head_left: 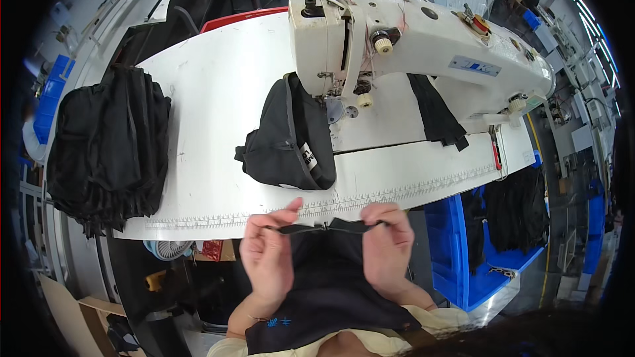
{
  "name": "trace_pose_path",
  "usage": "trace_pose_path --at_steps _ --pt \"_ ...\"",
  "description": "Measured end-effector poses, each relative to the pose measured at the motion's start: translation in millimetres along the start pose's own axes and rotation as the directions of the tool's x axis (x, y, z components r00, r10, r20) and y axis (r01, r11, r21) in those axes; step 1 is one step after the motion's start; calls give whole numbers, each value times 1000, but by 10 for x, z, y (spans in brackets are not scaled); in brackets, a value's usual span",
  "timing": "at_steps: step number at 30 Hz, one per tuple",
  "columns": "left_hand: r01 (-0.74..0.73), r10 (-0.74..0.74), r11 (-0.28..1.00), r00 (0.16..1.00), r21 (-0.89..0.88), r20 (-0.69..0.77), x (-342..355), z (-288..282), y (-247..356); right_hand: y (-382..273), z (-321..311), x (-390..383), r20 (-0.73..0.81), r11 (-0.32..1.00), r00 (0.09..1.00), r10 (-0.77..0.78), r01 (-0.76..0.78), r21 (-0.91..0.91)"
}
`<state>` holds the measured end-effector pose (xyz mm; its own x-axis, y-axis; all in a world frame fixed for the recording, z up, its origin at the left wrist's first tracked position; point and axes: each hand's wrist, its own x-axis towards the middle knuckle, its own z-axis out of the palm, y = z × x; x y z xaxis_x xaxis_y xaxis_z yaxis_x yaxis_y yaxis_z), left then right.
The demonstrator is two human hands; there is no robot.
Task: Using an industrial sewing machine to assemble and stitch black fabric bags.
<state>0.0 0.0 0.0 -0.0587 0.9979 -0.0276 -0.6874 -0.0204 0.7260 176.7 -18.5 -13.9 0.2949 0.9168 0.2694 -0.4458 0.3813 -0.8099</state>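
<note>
Across a white table in a workshop, a sewing machine stands at one o'clock. At six o'clock, off the near edge, a thin black strip stretches between the left hand and right hand, the fingers of each pinched closed on an end. It looks separate from the black cloth piece by the needle. Stacked black cloth sits at nine o'clock; whether finished or waiting, I cannot tell.
</note>
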Motion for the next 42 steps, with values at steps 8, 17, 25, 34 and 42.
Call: trace_pose_path --at_steps 8,17,25,34,42 --pt "-271 200 953 899 -137 -389 -47 -1185 724 -809 -1118 96 -418 980 906 -66 139 144" --pt "-509 -124 621 687 596 716 -110 299 531 -770 -39 248 615 590 686 389 328 -738" --pt "-402 -151 710 715 578 682 528 420 193 -605 -66 101 279 691 636 720 -619 -373" --pt "-736 -386 -619 589 274 710 845 532 -36 -252 -254 645 664 806 703 256 223 -548" --pt "-752 -198 -293 652 591 732 1559 667 24 266 -389 1704 896 -188 441 56 886 -425"
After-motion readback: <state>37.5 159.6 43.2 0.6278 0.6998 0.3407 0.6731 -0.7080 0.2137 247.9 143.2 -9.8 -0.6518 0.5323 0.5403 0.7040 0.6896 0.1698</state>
